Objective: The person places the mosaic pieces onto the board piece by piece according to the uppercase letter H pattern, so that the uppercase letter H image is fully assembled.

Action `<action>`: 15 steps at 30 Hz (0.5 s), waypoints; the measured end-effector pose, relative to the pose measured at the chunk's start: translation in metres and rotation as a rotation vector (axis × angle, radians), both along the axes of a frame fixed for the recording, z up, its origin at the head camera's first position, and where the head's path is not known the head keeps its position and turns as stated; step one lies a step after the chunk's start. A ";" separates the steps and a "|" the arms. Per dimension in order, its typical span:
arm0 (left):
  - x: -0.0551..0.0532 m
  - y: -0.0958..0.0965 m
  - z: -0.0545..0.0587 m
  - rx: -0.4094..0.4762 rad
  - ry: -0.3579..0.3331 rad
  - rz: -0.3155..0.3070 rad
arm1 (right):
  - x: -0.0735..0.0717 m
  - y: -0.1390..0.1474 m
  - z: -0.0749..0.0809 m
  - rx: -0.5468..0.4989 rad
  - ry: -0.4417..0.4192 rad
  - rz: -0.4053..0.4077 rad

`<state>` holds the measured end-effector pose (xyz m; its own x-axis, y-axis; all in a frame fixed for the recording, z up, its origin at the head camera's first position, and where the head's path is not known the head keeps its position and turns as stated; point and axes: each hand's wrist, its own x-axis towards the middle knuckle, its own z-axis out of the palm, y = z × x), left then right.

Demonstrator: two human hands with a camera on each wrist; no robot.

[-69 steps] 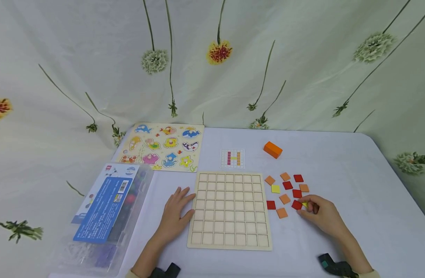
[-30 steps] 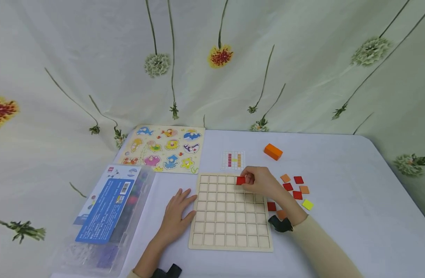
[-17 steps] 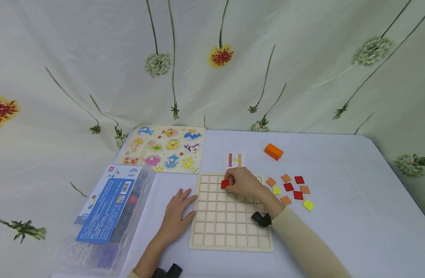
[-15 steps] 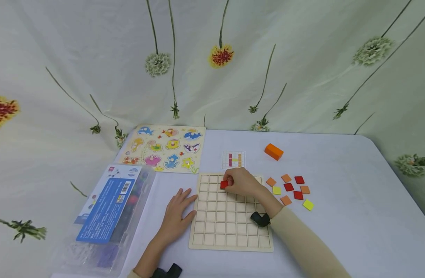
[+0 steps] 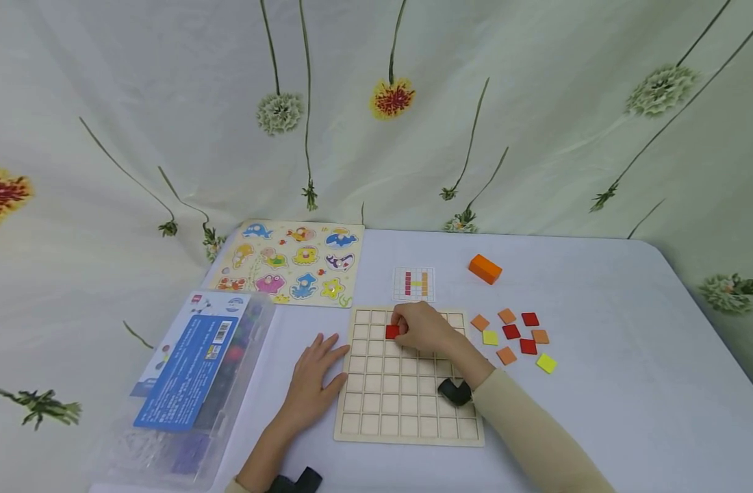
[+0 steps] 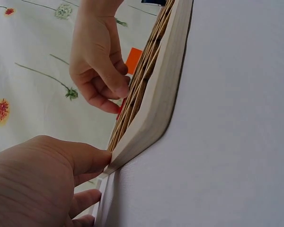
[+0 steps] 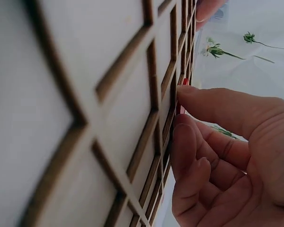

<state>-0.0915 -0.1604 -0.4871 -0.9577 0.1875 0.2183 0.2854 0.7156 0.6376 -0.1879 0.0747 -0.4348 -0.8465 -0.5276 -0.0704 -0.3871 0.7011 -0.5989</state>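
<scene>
My right hand [image 5: 422,329] pinches a small red square tile [image 5: 391,332] between thumb and fingertips. The tile is at a cell in the upper part of the wooden grid board [image 5: 409,407], third column from the left, second row from the far edge. In the right wrist view, the red tile [image 7: 185,82] shows as a thin sliver by the thumb, right at the board's raised ridges. My left hand [image 5: 315,376] lies at the board's left edge with fingers spread. Its thumb [image 6: 92,156] touches the board's rim in the left wrist view.
Several loose tiles, such as a red tile [image 5: 530,319] and a yellow tile [image 5: 545,363], lie right of the board. Beyond it are a pattern card [image 5: 413,284] and an orange block [image 5: 485,269]. A sea-animal puzzle [image 5: 290,263] and a plastic case [image 5: 198,370] stand left.
My right hand has left the loose tiles, carrying the red tile leftward onto the board, then slightly nearer. A yellow tile by its fingers now lies on the table. My left hand stays put.
</scene>
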 end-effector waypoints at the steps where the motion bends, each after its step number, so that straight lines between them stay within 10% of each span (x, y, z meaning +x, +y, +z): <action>1: 0.000 0.000 0.000 -0.002 0.003 0.000 | 0.001 0.001 0.001 -0.008 -0.008 -0.006; 15: 0.000 0.000 -0.001 -0.021 0.006 0.004 | 0.030 0.059 0.011 -0.250 0.040 -0.092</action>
<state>-0.0911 -0.1609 -0.4881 -0.9572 0.1882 0.2200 0.2862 0.7300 0.6207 -0.1574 0.1342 -0.4233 -0.8911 -0.4454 0.0867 -0.3555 0.5667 -0.7433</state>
